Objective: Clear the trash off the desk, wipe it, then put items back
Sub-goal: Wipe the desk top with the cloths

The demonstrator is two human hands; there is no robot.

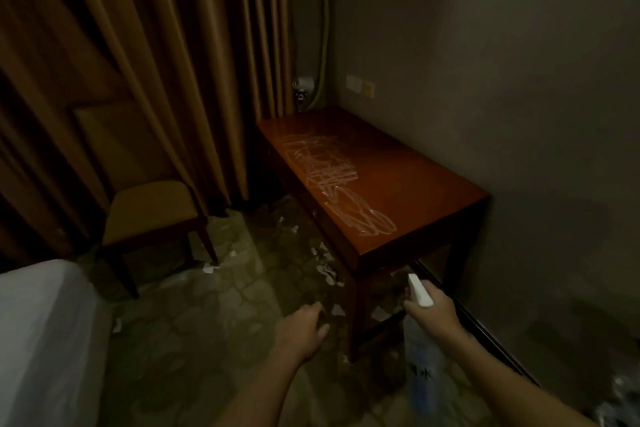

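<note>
Head view, first voice: where does the desk [415, 184] stand?

Second voice: Right of centre, its long side against the grey wall and its far end near the brown curtain [138, 62]. White scribbles [332, 180] run along the reddish top, mostly on the half nearer the room.

First voice: And the trash?

Second voice: Torn paper scraps [325, 267] lie scattered on the floor in front of the desk and under its near end. A few reach toward the chair [149, 215], which stands apart from the desk by the curtain.

First voice: The hands?

Second voice: They are apart, both low in the picture. The right hand [431, 314] is wrapped round a spray bottle [419, 289] just below the desk's near corner. The white nozzle pokes up above the fingers, and a blurred bluish body hangs beneath. The left hand [304, 326] holds nothing — fingers loosely curled, over the floor.

First voice: Anything else?

Second voice: A white-sheeted bed [38, 340] sits at lower left — and wall sockets [360, 85] are above the desk's far end.
</note>
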